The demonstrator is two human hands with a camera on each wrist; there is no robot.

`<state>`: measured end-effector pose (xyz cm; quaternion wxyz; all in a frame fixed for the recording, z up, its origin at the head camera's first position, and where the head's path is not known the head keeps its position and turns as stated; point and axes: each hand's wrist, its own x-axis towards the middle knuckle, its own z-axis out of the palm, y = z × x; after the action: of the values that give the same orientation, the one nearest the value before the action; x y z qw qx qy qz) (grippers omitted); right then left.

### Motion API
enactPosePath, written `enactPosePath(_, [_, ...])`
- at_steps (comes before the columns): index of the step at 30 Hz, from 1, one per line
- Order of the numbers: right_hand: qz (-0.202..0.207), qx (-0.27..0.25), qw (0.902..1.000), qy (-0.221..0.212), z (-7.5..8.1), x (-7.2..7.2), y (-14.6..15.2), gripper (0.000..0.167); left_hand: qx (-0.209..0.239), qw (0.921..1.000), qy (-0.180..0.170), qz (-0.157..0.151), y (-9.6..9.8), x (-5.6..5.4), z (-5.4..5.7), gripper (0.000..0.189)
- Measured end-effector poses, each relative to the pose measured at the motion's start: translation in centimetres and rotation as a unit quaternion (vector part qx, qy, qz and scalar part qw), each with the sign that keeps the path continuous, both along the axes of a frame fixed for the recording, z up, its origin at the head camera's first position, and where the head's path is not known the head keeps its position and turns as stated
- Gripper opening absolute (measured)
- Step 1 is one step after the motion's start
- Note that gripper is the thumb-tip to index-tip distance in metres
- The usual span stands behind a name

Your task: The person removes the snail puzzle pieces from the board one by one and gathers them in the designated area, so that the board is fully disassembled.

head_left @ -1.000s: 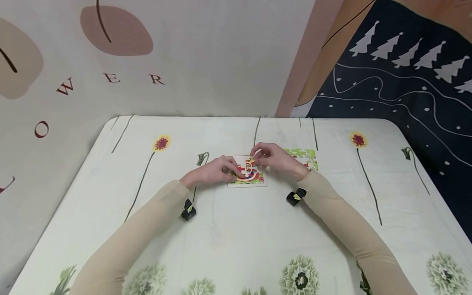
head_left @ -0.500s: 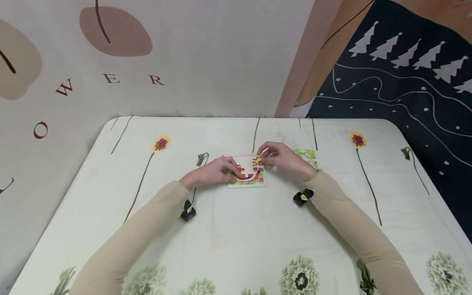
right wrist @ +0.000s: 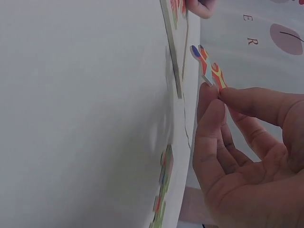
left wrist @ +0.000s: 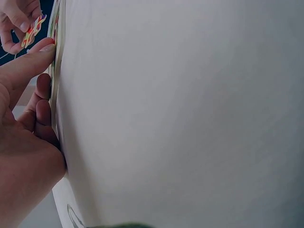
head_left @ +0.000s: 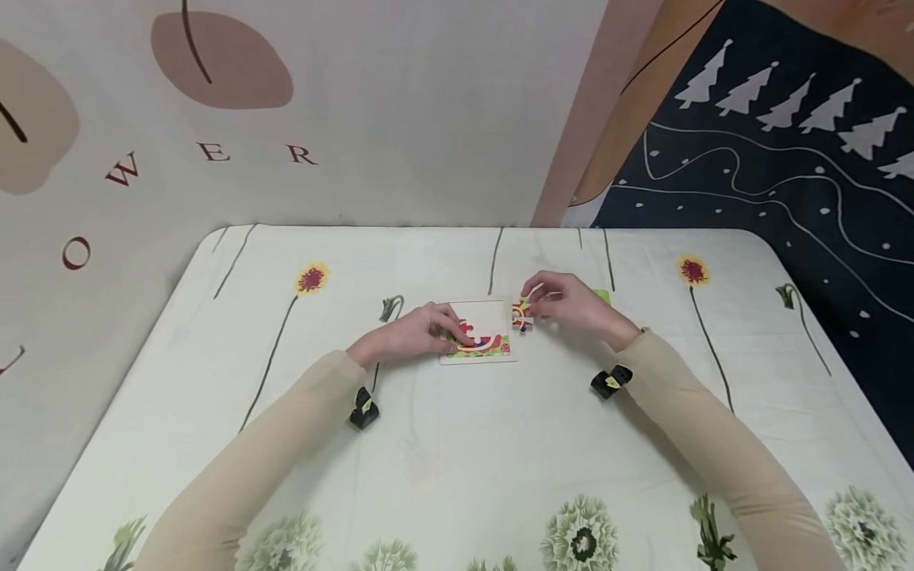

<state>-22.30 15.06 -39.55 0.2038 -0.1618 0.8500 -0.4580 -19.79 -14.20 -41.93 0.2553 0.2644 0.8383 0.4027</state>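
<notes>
A white puzzle board lies flat on the table, with red, white and green puzzle pieces along its lower part. The fingers of my left hand rest on those pieces at the board's left side. Just off the board's right edge, my right hand pinches a red and yellow jigsaw piece with a blue knob. The right wrist view shows this piece raised above the table between thumb and fingertips. The left palm hides part of the board.
Green puzzle pieces lie behind my right hand, mostly covered by it in the head view; their edges show in the right wrist view. A white flower-print cloth covers the table, which meets a printed wall hanging.
My right hand has moved right with the jigsaw piece, carrying it from the board to beyond its right edge. The left hand has stayed in place.
</notes>
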Motion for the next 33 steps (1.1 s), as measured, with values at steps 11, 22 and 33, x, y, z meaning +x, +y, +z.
enactPosePath(11, [-0.024,0.003,0.9997,-0.003,0.3,0.3,2.5,0.020,-0.001,1.0000,0.005,-0.003,-0.1,0.0,-0.2,0.024])
enactPosePath(22, [-0.038,0.058,0.9976,-0.003,0.8,0.3,4.5,0.019,-0.006,1.0000,0.006,-0.003,-0.2,-0.1,-0.3,0.025])
enactPosePath(33, [-0.036,0.080,0.9961,0.006,0.8,0.3,5.9,0.020,-0.008,0.9999,0.007,-0.003,-0.2,0.0,-0.1,0.024])
